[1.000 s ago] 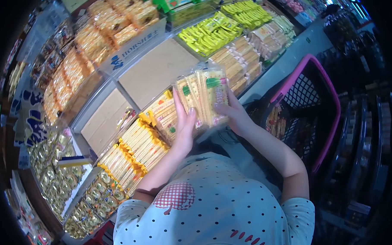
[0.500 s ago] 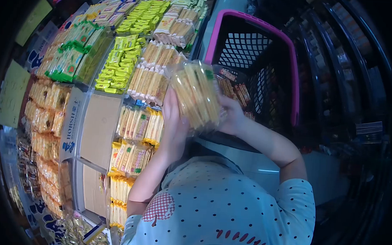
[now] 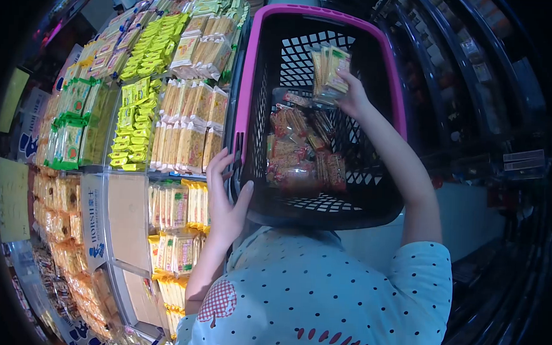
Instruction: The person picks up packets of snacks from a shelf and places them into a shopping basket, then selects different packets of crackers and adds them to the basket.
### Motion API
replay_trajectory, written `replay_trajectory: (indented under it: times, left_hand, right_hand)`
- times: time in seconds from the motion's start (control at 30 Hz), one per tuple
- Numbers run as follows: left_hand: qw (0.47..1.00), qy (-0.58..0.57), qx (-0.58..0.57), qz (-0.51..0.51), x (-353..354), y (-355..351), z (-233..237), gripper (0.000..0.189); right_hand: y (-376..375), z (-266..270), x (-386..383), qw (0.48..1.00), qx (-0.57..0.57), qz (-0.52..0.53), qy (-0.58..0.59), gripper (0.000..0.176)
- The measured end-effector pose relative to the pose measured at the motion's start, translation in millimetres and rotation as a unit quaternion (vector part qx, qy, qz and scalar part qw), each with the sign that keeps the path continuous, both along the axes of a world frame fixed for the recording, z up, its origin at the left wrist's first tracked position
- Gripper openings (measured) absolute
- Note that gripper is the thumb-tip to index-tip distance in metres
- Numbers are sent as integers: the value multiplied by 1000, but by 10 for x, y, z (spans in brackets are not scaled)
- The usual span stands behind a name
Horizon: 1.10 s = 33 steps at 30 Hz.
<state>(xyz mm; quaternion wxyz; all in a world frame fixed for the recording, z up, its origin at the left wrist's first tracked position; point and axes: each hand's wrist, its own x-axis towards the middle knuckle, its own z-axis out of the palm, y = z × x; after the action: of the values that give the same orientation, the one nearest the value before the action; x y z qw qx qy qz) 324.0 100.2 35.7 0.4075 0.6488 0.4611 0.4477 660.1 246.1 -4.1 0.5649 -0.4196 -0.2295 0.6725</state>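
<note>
My right hand [image 3: 355,97] grips a clear-wrapped pack of pale biscuits [image 3: 329,72] with a green mark on top, held inside the far end of the shopping basket [image 3: 253,62]. The basket is black mesh with a pink rim. Below the held pack, several reddish-brown wrapped snack packs [image 3: 295,149] lie on the basket floor. My left hand [image 3: 227,204] is at the basket's near left corner, thumb and fingers apart, with nothing in it. Just left of that hand stand yellow-edged biscuit packs [image 3: 168,206] on the display.
A slanted display on the left carries white-wrapped biscuit packs [image 3: 191,124], lime-yellow packets [image 3: 133,119], green packs [image 3: 71,126] and orange-tinted packs [image 3: 59,210]. A bare cardboard panel [image 3: 127,213] sits among them. Dark shelves [image 3: 468,63] run along the right side.
The biscuit pack has gone from between both hands over the display edge into the basket, in my right hand. My left hand has let go and dropped back. The view has shifted toward the basket.
</note>
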Motion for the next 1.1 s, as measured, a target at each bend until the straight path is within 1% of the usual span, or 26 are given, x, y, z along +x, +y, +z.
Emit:
replay_trajectory:
  times: [0.07,0.13,0.2,0.27,0.33,0.4,0.47,0.5,0.57,0.6,0.67,0.77,0.9,0.93,1.0,1.03,1.07,1.1]
  left_hand:
    - [999,36,1,8,35,-19,-30,54]
    - [999,53,-5,13,49,-34,-37,55]
    - [997,74,6,17,54,-39,-55,55]
    - [995,98,13,25,50,-40,-98,55]
    - [988,152,24,17,82,-50,-95,56]
    - [977,207,31,27,130,-70,-147,56]
    - [977,206,35,39,133,-90,-184,54]
    - [975,210,36,57,125,-84,-186,54]
    - [978,198,26,56,115,-89,-197,51]
    - [976,204,25,71,109,-97,-212,51]
    - [977,203,28,65,82,-111,-250,52]
    - [980,179,25,84,78,-113,-292,47]
    - [983,158,24,94,70,-87,-333,44]
    - [983,158,21,95,59,-76,-346,44]
    - [982,159,25,97,51,-86,-370,43]
    - [982,157,20,99,49,-88,-375,43]
    - [983,156,24,98,44,-77,-378,42]
    - [983,154,28,98,44,-72,-383,42]
  right_hand:
    - [223,-311,157,1000,-10,9,13,45]
    - [406,-621,257,999,-38,-26,-23,44]
    - [601,-1067,355,999,-37,-10,-12,46]
    - [731,-1384,321,993,-77,-75,-43,37]
    - [836,-1729,258,991,-87,-97,-39,36]
    - [959,-2012,126,989,-115,-93,30,37]
    - [1105,-2322,23,987,-110,-63,99,37]
    - [1130,-2329,-91,985,-122,-50,114,34]
    - [1238,-2544,-255,988,-102,-97,71,33]
    - [1312,-2651,-333,989,-101,-82,76,33]
    - [1429,-2883,-493,988,-131,-44,63,34]
    - [1559,-3140,-575,985,-167,-14,41,38]
    - [1543,-3351,-514,974,-225,24,-14,47]
    - [1484,-3261,-533,973,-228,25,-14,47]
    - [1235,-2503,-629,970,-213,106,42,47]
    - [962,-1914,-768,975,-205,78,26,47]
    - [1098,-2059,-717,974,-210,79,22,47]
    - [1377,-2335,-632,961,-263,78,-17,48]
